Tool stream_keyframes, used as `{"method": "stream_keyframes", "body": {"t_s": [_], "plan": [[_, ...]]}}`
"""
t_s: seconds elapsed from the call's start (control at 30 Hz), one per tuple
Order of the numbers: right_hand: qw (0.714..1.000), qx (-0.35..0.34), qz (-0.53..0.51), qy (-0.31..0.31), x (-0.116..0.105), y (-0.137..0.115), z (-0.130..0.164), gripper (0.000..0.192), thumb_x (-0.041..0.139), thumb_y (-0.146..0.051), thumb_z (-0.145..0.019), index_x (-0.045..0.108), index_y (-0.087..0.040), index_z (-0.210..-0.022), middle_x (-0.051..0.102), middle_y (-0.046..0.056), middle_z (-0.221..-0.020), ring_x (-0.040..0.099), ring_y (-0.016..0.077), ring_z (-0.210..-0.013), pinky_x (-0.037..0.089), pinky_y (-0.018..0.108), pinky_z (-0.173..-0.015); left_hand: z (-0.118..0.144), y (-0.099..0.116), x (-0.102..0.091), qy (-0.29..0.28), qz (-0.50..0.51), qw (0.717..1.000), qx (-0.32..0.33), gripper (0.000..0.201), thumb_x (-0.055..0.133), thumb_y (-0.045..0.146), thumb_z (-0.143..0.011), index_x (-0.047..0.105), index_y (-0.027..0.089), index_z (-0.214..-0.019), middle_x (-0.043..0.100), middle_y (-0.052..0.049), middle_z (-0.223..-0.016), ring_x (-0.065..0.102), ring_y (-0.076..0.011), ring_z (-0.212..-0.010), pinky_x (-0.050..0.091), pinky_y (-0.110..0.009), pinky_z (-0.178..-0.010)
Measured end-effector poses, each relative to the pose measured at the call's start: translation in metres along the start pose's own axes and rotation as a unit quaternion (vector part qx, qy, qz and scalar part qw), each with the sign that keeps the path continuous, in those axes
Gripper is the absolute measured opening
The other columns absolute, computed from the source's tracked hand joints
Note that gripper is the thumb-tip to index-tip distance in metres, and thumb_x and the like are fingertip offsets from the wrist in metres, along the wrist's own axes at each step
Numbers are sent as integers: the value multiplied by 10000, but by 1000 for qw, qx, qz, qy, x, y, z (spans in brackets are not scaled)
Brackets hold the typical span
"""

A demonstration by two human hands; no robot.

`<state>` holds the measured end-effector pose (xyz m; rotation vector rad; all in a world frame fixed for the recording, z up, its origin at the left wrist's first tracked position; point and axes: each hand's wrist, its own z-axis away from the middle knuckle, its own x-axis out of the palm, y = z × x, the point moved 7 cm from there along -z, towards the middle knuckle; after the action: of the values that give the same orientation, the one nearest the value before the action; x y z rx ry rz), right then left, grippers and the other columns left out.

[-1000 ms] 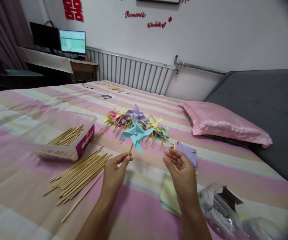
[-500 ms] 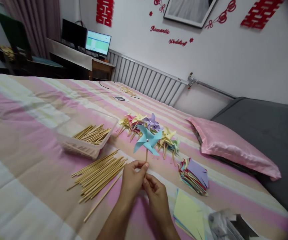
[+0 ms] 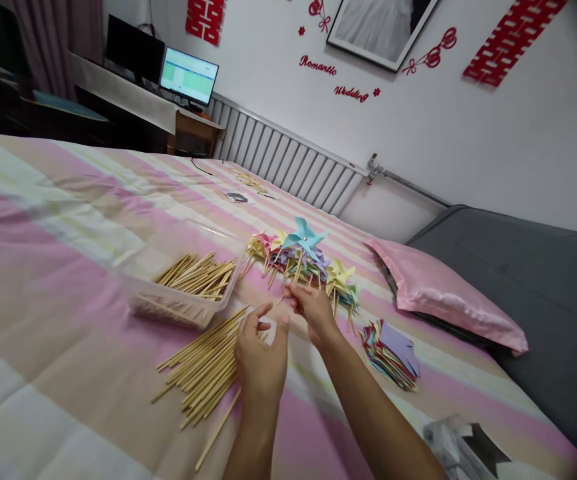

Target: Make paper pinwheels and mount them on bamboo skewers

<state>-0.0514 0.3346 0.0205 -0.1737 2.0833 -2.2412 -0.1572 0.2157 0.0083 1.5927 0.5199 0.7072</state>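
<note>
My right hand (image 3: 311, 308) pinches the thin wooden stick of the light-blue paper pinwheel (image 3: 304, 237), holding it upright over the pile of pastel paper pinwheels (image 3: 318, 270) mid-bed, toward the far edge; my left hand (image 3: 261, 353) hovers empty, fingers loosely spread, above the loose bundle of bamboo sticks (image 3: 203, 363). The clear plastic box of sticks (image 3: 188, 287) lies just beyond that bundle; the stack of cut coloured paper squares (image 3: 391, 353) sits right of the pile, near the pink satin pillow (image 3: 443, 293).

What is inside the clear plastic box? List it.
The box holds a loose bundle of wooden sticks, lying flat and slanted toward its right end. Its left half looks bare. Anything beneath the sticks is covered.
</note>
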Motion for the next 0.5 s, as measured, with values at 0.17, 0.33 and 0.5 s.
{"method": "stream_keyframes", "body": {"t_s": [0.17,0.33,0.5], "plan": [[999,39,24,6,32,-3,-64,127,591,-221,-773,650,-108,-765,625,15,-659,483,47,-478,392,171,-465,-2,0,1,-34,16,999,-10,309,603,393,-700,660,154,-888,667,-91,-891,574,-183,-730,454,-321,-713],[995,92,45,-2,56,6,-98,296,517,-303,-864,524,-148,-1116,561,78,-1108,580,185,-925,498,382,-776,0,-2,4,-43,8,999,-19,264,623,361,-688,679,173,-865,662,-69,-794,567,-180,-690,439,-282,-629],[992,118,51,4,69,14,-113,317,517,-308,-864,509,-154,-1141,545,81,-1139,570,197,-958,491,401,-797,1,-3,2,-42,31,999,-15,241,638,339,-680,685,177,-852,658,-57,-764,573,-173,-672,440,-275,-631]]}}
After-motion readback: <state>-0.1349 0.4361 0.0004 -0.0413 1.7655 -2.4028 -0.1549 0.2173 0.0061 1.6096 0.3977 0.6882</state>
